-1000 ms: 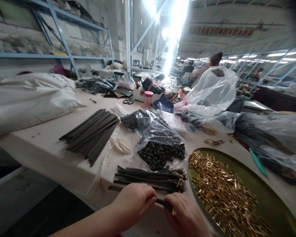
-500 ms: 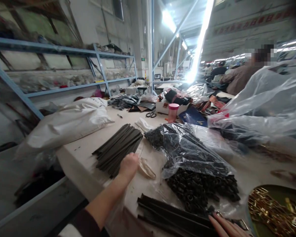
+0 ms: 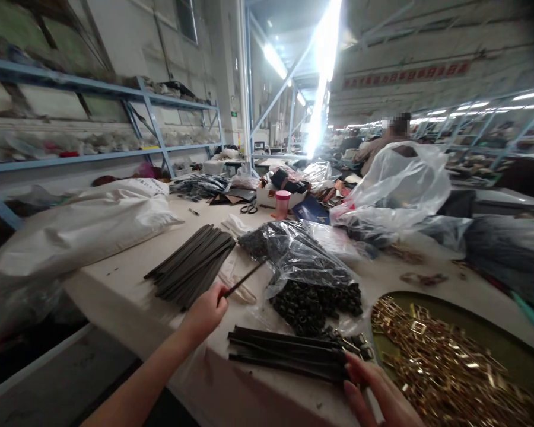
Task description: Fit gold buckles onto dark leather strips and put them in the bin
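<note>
Bare table (image 3: pixel 129 284) lies between white sack (image 3: pixel 84 228) and strip pile (image 3: pixel 191 267).

**Left hand (image 3: pixel 207 311) pinching one dark strip (image 3: pixel 244 279)**

It angles up just beside the strip pile (image 3: pixel 191 267) — right hand (image 3: pixel 374 391) lies flat, fingertips touching the buckled strap bundle (image 3: pixel 289 353). Bag of black loops (image 3: pixel 307 279) behind; gold buckles (image 3: pixel 445 370) in tray (image 3: pixel 498 338).

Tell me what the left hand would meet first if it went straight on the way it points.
Probably the clear bag of black loops. The left hand points away and to the right, and the tip of the dark strip pinched in its fingers lies at the bag's near edge. Depth is hard to judge.
</note>
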The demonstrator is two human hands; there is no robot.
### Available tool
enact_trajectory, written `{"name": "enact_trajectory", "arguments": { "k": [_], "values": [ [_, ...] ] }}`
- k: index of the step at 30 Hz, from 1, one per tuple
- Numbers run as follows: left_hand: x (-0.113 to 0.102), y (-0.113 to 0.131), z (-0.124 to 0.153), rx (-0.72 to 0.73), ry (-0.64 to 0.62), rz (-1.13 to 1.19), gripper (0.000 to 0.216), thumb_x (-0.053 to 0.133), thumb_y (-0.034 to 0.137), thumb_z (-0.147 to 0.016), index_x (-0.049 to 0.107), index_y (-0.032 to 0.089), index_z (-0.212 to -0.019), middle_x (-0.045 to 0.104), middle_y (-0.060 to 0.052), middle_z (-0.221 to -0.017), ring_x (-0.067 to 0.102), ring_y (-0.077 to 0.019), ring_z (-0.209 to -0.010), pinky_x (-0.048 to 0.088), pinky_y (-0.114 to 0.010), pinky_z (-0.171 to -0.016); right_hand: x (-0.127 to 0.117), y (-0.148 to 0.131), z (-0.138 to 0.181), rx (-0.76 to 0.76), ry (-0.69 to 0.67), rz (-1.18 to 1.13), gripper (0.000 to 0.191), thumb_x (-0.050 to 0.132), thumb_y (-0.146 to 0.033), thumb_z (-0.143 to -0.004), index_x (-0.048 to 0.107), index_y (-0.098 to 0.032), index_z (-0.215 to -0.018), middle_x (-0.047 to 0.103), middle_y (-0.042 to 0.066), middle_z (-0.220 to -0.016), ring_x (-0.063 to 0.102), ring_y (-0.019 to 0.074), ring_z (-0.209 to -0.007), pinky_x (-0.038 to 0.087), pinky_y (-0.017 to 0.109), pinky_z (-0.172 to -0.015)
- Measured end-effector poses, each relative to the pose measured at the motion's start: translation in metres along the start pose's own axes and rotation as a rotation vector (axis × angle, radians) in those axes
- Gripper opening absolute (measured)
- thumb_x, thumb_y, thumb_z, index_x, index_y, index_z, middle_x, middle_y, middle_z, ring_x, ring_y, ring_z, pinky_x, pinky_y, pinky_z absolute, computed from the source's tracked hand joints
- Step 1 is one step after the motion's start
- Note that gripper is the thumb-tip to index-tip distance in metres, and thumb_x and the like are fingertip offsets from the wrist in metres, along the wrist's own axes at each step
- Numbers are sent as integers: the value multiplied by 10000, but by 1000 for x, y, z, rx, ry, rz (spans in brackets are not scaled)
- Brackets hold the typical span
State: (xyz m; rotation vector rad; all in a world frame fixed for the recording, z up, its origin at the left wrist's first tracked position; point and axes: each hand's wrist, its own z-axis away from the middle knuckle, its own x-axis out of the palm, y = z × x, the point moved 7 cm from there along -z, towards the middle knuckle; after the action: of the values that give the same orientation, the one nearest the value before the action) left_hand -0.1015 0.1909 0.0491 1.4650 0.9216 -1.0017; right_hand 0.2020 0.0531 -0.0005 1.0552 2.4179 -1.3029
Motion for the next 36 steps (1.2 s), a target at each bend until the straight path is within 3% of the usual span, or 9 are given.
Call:
{"name": "enact_trajectory", "arguments": {
  "k": [3,6,10,16,24,27,31,34,36],
  "values": [
    [26,41,68,137,-320,355,174,339,114,-755,477,178,-838,548,42,-663,523,-90,-563,407,-166,-527,2,-1,1,395,-65,-398,474,430,-477,-822,407,-199,-1206,605,33,-770,563,138,-560,465,252,-511],
    [48,73,124,106,-619,682,184,350,105,-706,494,168,-802,512,50,-631,441,-69,-514,341,-155,-479,5,-10,4,564,-171,-599,404,465,-527,-789,510,-164,-961,439,-47,-537,399,88,-432,337,204,-405],
    [71,107,153,-13,-836,958,138,417,161,-700,499,155,-810,547,40,-648,446,-55,-476,320,-162,-452,15,-26,21,684,-317,-634,382,507,-547,-754,501,-166,-731,330,-86,-444,302,63,-403,235,194,-398],
    [93,133,160,-261,-947,1364,231,579,289,-679,431,158,-798,585,12,-672,461,-38,-407,272,-140,-362,27,-31,45,908,-315,-879,351,572,-503,-726,499,-163,-775,371,-95,-432,305,47,-387,216,179,-398],
    [103,134,163,-335,-977,1572,210,636,225,-681,493,131,-803,580,0,-680,391,-10,-392,205,-136,-343,60,-26,72,1160,-348,-1051,387,640,-485,-654,442,-191,-809,396,-105,-436,322,45,-336,182,168,-368],
    [108,134,160,-336,-989,1610,199,630,212,-694,489,133,-810,577,3,-669,366,-7,-384,183,-140,-346,65,-22,72,1093,-333,-977,368,583,-513,-697,429,-202,-819,417,-89,-495,352,59,-360,211,184,-371],
    [109,132,154,-344,-956,1587,193,614,224,-715,490,141,-837,588,-1,-705,376,-7,-389,177,-148,-359,34,-21,46,635,-216,-483,244,529,-420,-784,488,-189,-717,465,-29,-625,454,107,-568,359,225,-533],
    [107,133,149,-342,-894,1542,235,635,268,-691,491,145,-830,583,11,-688,371,-7,-379,171,-156,-364,20,-37,33,348,-313,-305,220,431,-324,-857,555,-187,-738,526,24,-719,507,146,-697,395,251,-629],
    [106,134,147,-332,-862,1508,258,642,303,-673,494,146,-813,551,37,-624,350,-7,-364,164,-159,-363,18,-45,30,264,-404,-296,212,414,-313,-866,581,-188,-826,558,48,-786,530,160,-754,412,261,-659]
  ]
}}
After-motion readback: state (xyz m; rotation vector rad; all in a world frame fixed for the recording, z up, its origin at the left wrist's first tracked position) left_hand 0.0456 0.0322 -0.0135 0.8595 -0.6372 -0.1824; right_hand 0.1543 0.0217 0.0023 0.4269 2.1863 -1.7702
